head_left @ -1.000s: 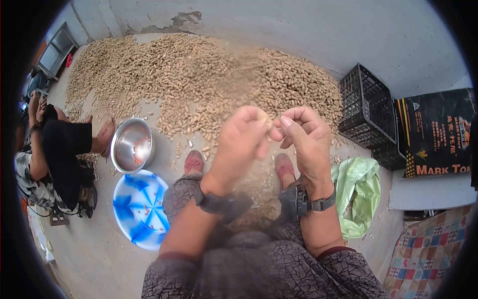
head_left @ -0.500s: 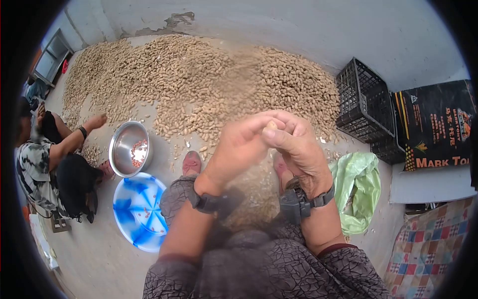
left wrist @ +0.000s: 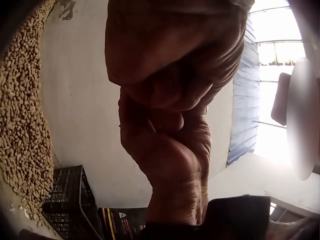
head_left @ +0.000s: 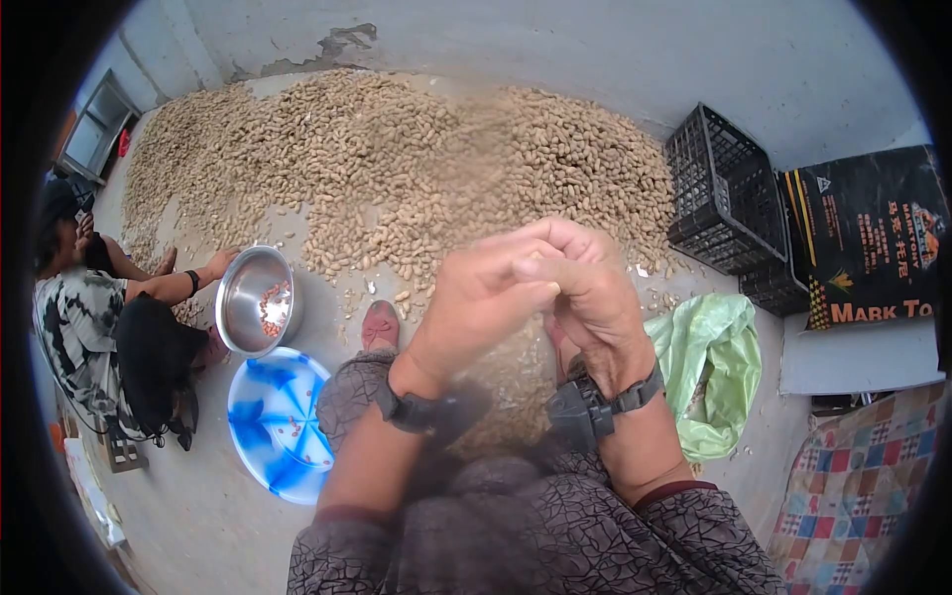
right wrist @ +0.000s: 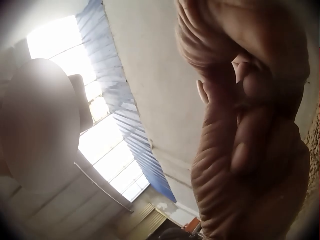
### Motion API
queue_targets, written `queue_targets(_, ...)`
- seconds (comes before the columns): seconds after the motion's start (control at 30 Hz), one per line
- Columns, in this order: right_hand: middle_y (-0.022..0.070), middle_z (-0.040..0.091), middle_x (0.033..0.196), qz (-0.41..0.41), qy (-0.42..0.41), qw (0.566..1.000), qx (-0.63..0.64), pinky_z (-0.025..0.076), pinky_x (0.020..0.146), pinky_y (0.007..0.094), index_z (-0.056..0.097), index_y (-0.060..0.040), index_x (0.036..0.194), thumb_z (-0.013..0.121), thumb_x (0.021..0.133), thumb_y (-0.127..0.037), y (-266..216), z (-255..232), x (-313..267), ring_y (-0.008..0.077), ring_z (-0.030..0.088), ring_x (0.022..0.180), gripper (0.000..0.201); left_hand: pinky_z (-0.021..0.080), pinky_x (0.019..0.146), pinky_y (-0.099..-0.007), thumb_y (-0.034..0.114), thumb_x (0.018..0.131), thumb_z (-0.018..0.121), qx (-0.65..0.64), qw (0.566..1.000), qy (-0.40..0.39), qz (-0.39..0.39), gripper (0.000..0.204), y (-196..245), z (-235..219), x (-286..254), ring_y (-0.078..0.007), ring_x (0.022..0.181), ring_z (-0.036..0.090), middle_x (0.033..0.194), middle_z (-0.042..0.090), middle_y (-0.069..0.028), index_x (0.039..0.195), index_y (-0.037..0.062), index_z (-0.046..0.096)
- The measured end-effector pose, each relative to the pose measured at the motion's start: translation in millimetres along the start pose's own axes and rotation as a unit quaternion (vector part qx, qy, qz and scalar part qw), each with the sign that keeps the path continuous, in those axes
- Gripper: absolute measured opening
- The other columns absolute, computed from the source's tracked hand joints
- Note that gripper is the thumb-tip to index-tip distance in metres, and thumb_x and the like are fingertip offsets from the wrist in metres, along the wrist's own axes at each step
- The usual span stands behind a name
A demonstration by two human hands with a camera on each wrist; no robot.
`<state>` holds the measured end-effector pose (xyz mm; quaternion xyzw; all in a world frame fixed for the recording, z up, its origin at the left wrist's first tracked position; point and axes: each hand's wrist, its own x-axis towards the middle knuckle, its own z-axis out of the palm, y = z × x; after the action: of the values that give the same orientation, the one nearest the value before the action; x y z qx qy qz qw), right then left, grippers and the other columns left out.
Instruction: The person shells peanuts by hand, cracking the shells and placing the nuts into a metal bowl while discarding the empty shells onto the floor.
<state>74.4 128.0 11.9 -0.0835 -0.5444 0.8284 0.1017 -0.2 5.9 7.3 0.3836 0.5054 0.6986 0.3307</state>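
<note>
Both hands meet in front of the lap in the head view, their curled fingers pressed together. The left hand (head_left: 486,307) and the right hand (head_left: 595,297) pinch a peanut between them, now almost wholly covered by the fingers. From the left wrist, the left hand (left wrist: 175,45) shows against the right hand (left wrist: 172,155), both dark and shadowed. In the right wrist view the right hand (right wrist: 245,185) touches the left hand (right wrist: 250,30). A large heap of unshelled peanuts (head_left: 387,149) lies beyond them.
At left are a steel bowl (head_left: 235,307) with reddish kernels, a blue-and-white basin (head_left: 250,436) and a seated person (head_left: 84,327). To the right are a green bag (head_left: 729,397), black crates (head_left: 699,188), a black printed sack (head_left: 868,258) and a patchwork cloth (head_left: 853,486).
The hands have come together from a small gap, and the peanut seen at the fingertips has gone behind them. The other person's arm has lowered and extended to the steel bowl's rim.
</note>
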Motion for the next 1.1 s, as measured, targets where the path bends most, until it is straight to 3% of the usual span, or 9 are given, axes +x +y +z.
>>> queue_targets(0.03, 0.0034, 0.061, 0.077, 0.006, 0.007, 1.000, 0.009, 0.037, 0.053, 0.0190, 0.062, 0.0035, 0.095, 0.061, 0.080, -0.011, 1, 0, 1, 0.0053, 0.049, 0.062, 0.022, 0.041, 0.060, -0.0185, 0.012, 0.082, 0.060, -0.001, 1.000, -0.003, 0.011, 0.028, -1, 0, 0, -0.0055, 0.071, 0.053, 0.088, 0.061, -0.0027, 0.105, -0.0039, 0.061)
queue_targets(0.17, 0.0035, 0.061, 0.076, -0.016, 0.034, 0.997, 0.064, 0.035, 0.051, 0.0178, 0.062, 0.0039, 0.095, 0.063, 0.079, -0.014, 3, 8, 6, 0.0044, 0.047, 0.060, 0.023, 0.040, 0.059, -0.0176, 0.009, 0.082, 0.060, 0.003, 1.000, 0.016, -0.023, 0.025, 4, 2, 1, -0.0053, 0.070, 0.053, 0.086, 0.061, -0.0033, 0.104, -0.0033, 0.061)
queue_targets(0.23, 0.0040, 0.061, 0.079, -0.002, 0.020, 0.999, 0.035, 0.036, 0.053, 0.0180, 0.062, 0.0042, 0.096, 0.063, 0.080, -0.015, -2, 5, 6, 0.0050, 0.049, 0.063, 0.025, 0.045, 0.075, -0.0233, -0.004, 0.077, 0.055, -0.114, 0.993, 0.014, -0.016, 0.012, 11, 5, 5, -0.0099, 0.088, 0.054, 0.101, 0.059, -0.0065, 0.089, -0.0051, 0.059)
queue_targets(0.27, 0.0045, 0.062, 0.081, 0.015, 0.006, 1.000, 0.005, 0.038, 0.055, 0.0182, 0.061, 0.0044, 0.097, 0.064, 0.080, -0.017, -4, 3, 5, 0.0056, 0.051, 0.065, 0.027, 0.045, 0.075, -0.0233, -0.004, 0.077, 0.055, -0.115, 0.993, 0.013, -0.015, 0.012, 9, 4, 5, -0.0099, 0.088, 0.054, 0.101, 0.059, -0.0065, 0.089, -0.0051, 0.059)
queue_targets(0.33, 0.0048, 0.062, 0.083, 0.017, -0.015, 1.000, -0.002, 0.040, 0.058, 0.0190, 0.061, 0.0042, 0.098, 0.065, 0.080, -0.018, -8, 1, 2, 0.0063, 0.052, 0.069, 0.029, 0.043, 0.061, -0.0178, 0.003, 0.082, 0.058, -0.062, 0.998, 0.004, -0.024, 0.023, 6, -1, 3, -0.0061, 0.071, 0.055, 0.086, 0.061, -0.0040, 0.104, -0.0032, 0.060)
queue_targets(0.57, 0.0056, 0.061, 0.090, -0.030, -0.033, 0.998, 0.034, 0.046, 0.072, 0.0240, 0.059, 0.0035, 0.100, 0.069, 0.076, -0.015, 3, 7, 1, 0.0111, 0.056, 0.083, 0.031, 0.047, 0.067, -0.0196, -0.003, 0.083, 0.056, 0.078, 0.995, 0.027, 0.048, 0.019, 1, -4, 1, -0.0072, 0.077, 0.057, 0.087, 0.062, -0.0026, 0.102, -0.0049, 0.061)
queue_targets(0.67, 0.0063, 0.062, 0.091, -0.033, -0.033, 0.999, 0.017, 0.046, 0.076, 0.0256, 0.059, 0.0039, 0.100, 0.070, 0.076, -0.013, 4, 5, 2, 0.0126, 0.057, 0.085, 0.032, 0.045, 0.067, -0.0227, 0.000, 0.080, 0.055, 0.128, 0.989, 0.058, 0.045, 0.011, 5, -1, 1, -0.0085, 0.075, 0.056, 0.084, 0.062, -0.0052, 0.090, -0.0027, 0.058)
queue_targets(0.87, 0.0065, 0.062, 0.091, -0.043, -0.031, 0.999, 0.003, 0.046, 0.074, 0.0249, 0.060, 0.0038, 0.100, 0.069, 0.077, -0.015, 3, 7, 2, 0.0112, 0.057, 0.083, 0.031, 0.045, 0.066, -0.0231, 0.001, 0.080, 0.055, 0.166, 0.983, 0.068, 0.051, 0.009, 6, -1, 3, -0.0093, 0.073, 0.056, 0.081, 0.062, -0.0049, 0.088, -0.0018, 0.058)
queue_targets(1.1, 0.0082, 0.063, 0.087, -0.015, -0.013, 0.999, 0.040, 0.047, 0.067, 0.0240, 0.059, 0.0063, 0.097, 0.065, 0.081, -0.015, 2, 10, 0, 0.0117, 0.059, 0.078, 0.027, 0.044, 0.067, -0.0220, 0.003, 0.076, 0.061, 0.070, 0.997, 0.015, 0.015, 0.012, 15, -3, -2, -0.0074, 0.075, 0.053, 0.087, 0.061, -0.0034, 0.086, -0.0027, 0.059)
